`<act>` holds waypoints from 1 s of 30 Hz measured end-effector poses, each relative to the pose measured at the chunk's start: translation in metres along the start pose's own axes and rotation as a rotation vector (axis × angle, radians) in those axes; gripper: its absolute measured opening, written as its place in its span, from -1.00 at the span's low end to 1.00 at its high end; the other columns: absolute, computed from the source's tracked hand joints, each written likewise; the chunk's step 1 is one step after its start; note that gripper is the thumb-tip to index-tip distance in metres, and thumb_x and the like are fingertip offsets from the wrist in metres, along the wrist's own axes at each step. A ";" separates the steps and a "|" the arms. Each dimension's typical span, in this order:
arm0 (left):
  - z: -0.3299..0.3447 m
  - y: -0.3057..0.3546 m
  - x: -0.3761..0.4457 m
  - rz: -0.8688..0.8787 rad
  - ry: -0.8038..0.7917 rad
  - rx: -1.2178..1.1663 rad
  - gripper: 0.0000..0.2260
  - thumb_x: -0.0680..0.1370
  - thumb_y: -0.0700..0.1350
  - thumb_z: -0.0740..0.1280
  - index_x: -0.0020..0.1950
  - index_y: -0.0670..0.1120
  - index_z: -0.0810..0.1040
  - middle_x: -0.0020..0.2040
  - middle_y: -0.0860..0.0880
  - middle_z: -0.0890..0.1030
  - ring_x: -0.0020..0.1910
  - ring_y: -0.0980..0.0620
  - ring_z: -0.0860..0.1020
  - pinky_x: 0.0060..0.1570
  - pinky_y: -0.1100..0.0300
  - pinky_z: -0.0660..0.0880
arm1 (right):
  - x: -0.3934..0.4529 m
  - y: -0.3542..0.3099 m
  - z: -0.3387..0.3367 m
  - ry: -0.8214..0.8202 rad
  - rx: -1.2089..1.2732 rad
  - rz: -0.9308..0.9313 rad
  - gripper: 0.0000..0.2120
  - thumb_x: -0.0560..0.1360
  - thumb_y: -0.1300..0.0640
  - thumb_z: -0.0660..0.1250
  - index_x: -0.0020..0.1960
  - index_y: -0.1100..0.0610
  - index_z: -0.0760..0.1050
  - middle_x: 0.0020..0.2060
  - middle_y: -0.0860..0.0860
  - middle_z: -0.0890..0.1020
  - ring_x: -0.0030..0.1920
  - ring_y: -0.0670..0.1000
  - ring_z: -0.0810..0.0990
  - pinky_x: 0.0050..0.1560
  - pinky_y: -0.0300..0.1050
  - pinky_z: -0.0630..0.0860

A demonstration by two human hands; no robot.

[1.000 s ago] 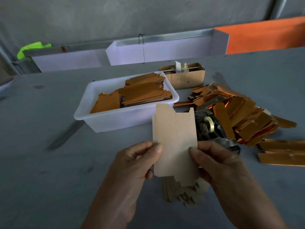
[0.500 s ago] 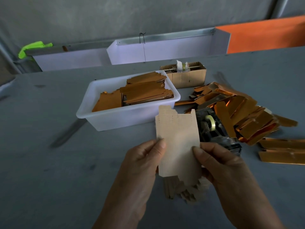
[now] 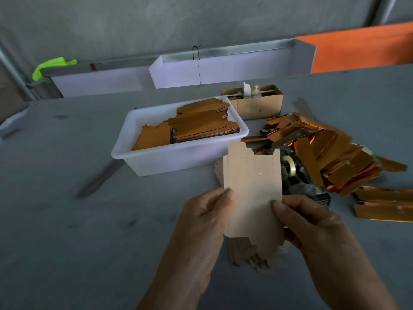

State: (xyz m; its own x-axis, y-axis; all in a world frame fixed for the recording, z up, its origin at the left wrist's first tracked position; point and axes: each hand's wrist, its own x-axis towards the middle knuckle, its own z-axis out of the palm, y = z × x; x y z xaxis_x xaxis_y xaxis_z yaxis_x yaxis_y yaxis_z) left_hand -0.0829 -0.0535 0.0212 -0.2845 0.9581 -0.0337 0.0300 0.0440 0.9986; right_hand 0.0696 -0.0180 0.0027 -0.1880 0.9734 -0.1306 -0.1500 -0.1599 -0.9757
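Observation:
A flat, die-cut brown cardboard blank [image 3: 253, 189] stands upright above the grey table, its plain side towards me. My left hand [image 3: 201, 222] pinches its left edge between thumb and fingers. On the other edge my right hand [image 3: 312, 222] pinches it the same way. Under the hands lies a small stack of similar blanks [image 3: 248, 253], partly hidden by the held one.
A white plastic tub [image 3: 178, 157] with stacked brown blanks sits behind. A tape dispenser [image 3: 295, 173] stands just behind the held blank. Shiny copper-coloured folded boxes [image 3: 335, 155] pile up to the right, with more [image 3: 386, 204] at the right edge. A small cardboard box [image 3: 257, 104] stands farther back.
The blank and both hands stay in nearly the same pose; my thumbs have slid slightly down the blank's edges, and the view has shifted a little.

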 end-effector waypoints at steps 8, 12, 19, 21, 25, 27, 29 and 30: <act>0.005 -0.005 -0.005 0.009 -0.001 -0.109 -0.89 0.53 -0.13 0.36 -0.07 -0.09 0.69 -0.07 -0.22 0.68 -0.16 0.01 0.57 -0.13 0.15 0.48 | -0.007 0.001 0.005 0.017 -0.020 -0.031 -0.83 0.26 0.02 0.35 -0.23 0.07 0.65 -0.25 0.05 0.68 -0.22 0.00 0.57 -0.10 0.03 0.52; 0.011 -0.009 -0.007 0.020 0.072 -0.124 -0.94 0.47 -0.18 0.41 -0.11 -0.11 0.69 -0.16 -0.21 0.69 -0.21 0.01 0.62 -0.24 0.26 0.52 | -0.008 0.002 0.007 0.049 -0.080 -0.104 -0.92 0.36 0.13 0.38 -0.26 0.02 0.65 -0.32 -0.05 0.67 -0.32 -0.16 0.57 -0.32 -0.28 0.52; 0.012 -0.009 -0.005 -0.017 0.128 -0.111 -0.88 0.43 -0.20 0.47 -0.16 0.03 0.71 -0.23 -0.01 0.72 -0.25 0.08 0.68 -0.33 0.38 0.51 | -0.010 0.009 0.010 0.156 -0.323 -0.230 -0.87 0.42 0.11 0.40 -0.24 -0.11 0.60 -0.30 -0.21 0.65 -0.28 -0.23 0.58 -0.39 -0.43 0.45; 0.012 -0.010 -0.003 -0.024 0.127 -0.107 -0.89 0.43 -0.20 0.47 -0.16 0.01 0.71 -0.23 -0.02 0.72 -0.25 0.06 0.69 -0.32 0.37 0.52 | -0.011 0.010 0.011 0.171 -0.370 -0.255 -0.88 0.41 0.08 0.40 -0.22 -0.15 0.58 -0.27 -0.25 0.63 -0.24 -0.25 0.58 -0.37 -0.42 0.47; 0.014 -0.011 -0.002 -0.024 0.117 -0.106 -0.92 0.45 -0.20 0.45 -0.14 -0.04 0.71 -0.22 -0.03 0.72 -0.24 0.06 0.69 -0.33 0.37 0.52 | -0.011 0.010 0.013 0.198 -0.459 -0.325 -0.87 0.40 0.05 0.39 -0.17 -0.20 0.56 -0.25 -0.23 0.63 -0.18 -0.26 0.57 -0.32 -0.35 0.46; 0.014 -0.011 -0.002 -0.020 0.115 -0.105 -0.93 0.47 -0.18 0.43 -0.13 -0.06 0.71 -0.21 -0.04 0.72 -0.22 0.04 0.68 -0.32 0.36 0.52 | -0.011 0.011 0.013 0.196 -0.466 -0.344 -0.86 0.40 0.07 0.39 -0.12 -0.18 0.57 -0.25 -0.19 0.64 -0.18 -0.26 0.58 -0.31 -0.35 0.50; 0.014 -0.011 -0.002 0.003 0.112 -0.098 -0.93 0.49 -0.11 0.43 -0.12 -0.08 0.69 -0.22 -0.09 0.71 -0.20 -0.02 0.67 -0.27 0.27 0.54 | -0.011 0.012 0.014 0.197 -0.476 -0.351 -0.83 0.41 0.09 0.40 -0.07 -0.15 0.58 -0.22 -0.17 0.65 -0.18 -0.27 0.58 -0.29 -0.45 0.48; 0.014 -0.013 -0.001 0.021 0.120 -0.092 -0.86 0.50 -0.05 0.43 -0.12 -0.12 0.67 -0.22 -0.16 0.68 -0.21 -0.06 0.63 -0.25 0.18 0.53 | -0.011 0.013 0.015 0.201 -0.482 -0.354 -0.83 0.41 0.10 0.40 -0.05 -0.14 0.58 -0.21 -0.17 0.65 -0.18 -0.28 0.57 -0.28 -0.50 0.46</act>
State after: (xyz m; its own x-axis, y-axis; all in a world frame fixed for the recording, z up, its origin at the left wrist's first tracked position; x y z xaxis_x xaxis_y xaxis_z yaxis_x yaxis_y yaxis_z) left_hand -0.0698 -0.0515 0.0081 -0.3974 0.9176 -0.0134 -0.0491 -0.0067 0.9988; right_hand 0.0555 -0.0327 -0.0057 -0.0143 0.9730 0.2304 0.2936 0.2243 -0.9292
